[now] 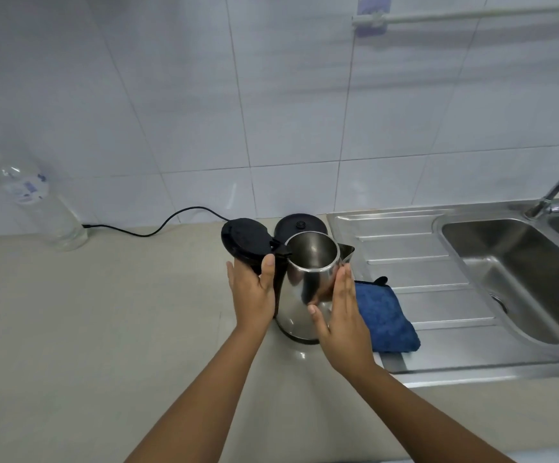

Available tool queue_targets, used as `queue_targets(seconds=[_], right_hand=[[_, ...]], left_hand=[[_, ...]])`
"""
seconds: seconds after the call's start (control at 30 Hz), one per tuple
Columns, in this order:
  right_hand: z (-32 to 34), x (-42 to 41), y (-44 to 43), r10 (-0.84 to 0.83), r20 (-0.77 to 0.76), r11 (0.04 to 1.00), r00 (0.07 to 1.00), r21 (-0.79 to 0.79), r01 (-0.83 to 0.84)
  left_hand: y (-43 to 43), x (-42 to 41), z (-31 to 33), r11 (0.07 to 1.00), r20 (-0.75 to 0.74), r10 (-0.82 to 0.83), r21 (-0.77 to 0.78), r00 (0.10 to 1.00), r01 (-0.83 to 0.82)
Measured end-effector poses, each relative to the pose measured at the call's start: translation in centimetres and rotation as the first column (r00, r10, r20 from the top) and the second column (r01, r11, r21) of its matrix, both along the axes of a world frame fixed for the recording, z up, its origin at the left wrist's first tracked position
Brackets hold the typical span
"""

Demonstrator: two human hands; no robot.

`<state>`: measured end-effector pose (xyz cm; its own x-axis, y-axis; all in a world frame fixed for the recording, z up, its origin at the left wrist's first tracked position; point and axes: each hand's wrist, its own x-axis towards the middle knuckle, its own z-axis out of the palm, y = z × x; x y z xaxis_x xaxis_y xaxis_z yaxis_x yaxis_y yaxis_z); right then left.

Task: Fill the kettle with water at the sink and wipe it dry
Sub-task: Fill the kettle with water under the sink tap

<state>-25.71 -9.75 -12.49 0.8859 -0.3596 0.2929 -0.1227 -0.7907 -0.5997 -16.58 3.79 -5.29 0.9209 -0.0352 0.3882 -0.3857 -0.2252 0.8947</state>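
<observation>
A blurred clear bottle (43, 208) stands far left on the bench (104, 329). Left hand (253, 294) hides the handle, its grip wrapped around it. The kettle (308, 282) stands upright, lid (246, 240) open. Right hand (341, 315), fingers spread flat, touches the kettle's side, partly hiding a blue cloth (386, 317). The sink (518, 279) is cut off at right.

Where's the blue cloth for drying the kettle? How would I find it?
Find the shiny steel sink unit on the right of the counter. On its ridged draining board, at the edge nearest the kettle, lies the folded blue cloth, just behind the right hand. It is the only soft, fuzzy, dark blue thing among grey metal and black plastic.
</observation>
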Motion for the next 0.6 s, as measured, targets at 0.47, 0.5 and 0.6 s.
queue_targets(seconds=[0.47,0.5,0.6], right_hand=[[1.4,-1.0,-0.4,-0.03,0.005,0.939,1.0,0.343,0.026],[1.4,-0.9,-0.5,-0.041,-0.015,0.914,0.999,0.404,0.043],[1.5,-0.3,-0.9,-0.011,-0.079,0.824,0.997,0.565,0.054]], left_hand=[[3.1,1.8,-2.4,0.987,-0.11,-0.122,0.087,0.986,0.132],[3.2,2.2,-2.4,0.985,-0.131,-0.113,0.114,0.985,0.128],[3.6,3.2,-2.5,0.981,-0.199,-0.112,0.132,0.974,0.14]])
